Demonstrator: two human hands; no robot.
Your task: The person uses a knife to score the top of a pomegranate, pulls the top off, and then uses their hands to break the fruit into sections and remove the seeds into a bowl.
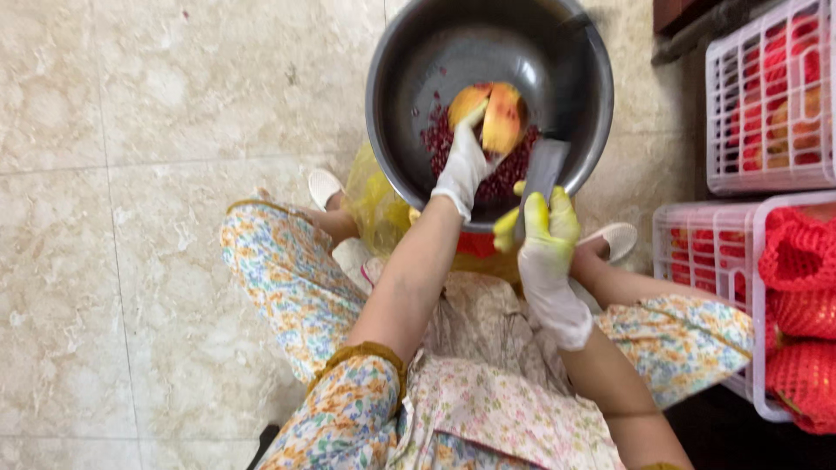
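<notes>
The person sits low over a big round grey metal bowl (409, 130) that stands on the pale stone floor (131, 218). The left hand (463, 165), in a white glove, is curled around an opened pomegranate half with a yellow-orange skin (489, 113). It holds the fruit right above the middle of the bowl, so anything that falls lands inside. A heap of dark red seeds (505, 174) already lies at the bottom, just under the fruit.

The right hand (544, 235), in a glove stained yellow, is wrapped tight around the handle of a wide flat grey knife (544, 170). The blade points up over the bowl's near rim, close beside the fruit.

A crinkly yellow plastic bag (374, 204) sits between the person's knees, touching the bowl. At the right stand white plastic crates (723, 113) full of red net bags (801, 270) of fruit, near enough to reach.
</notes>
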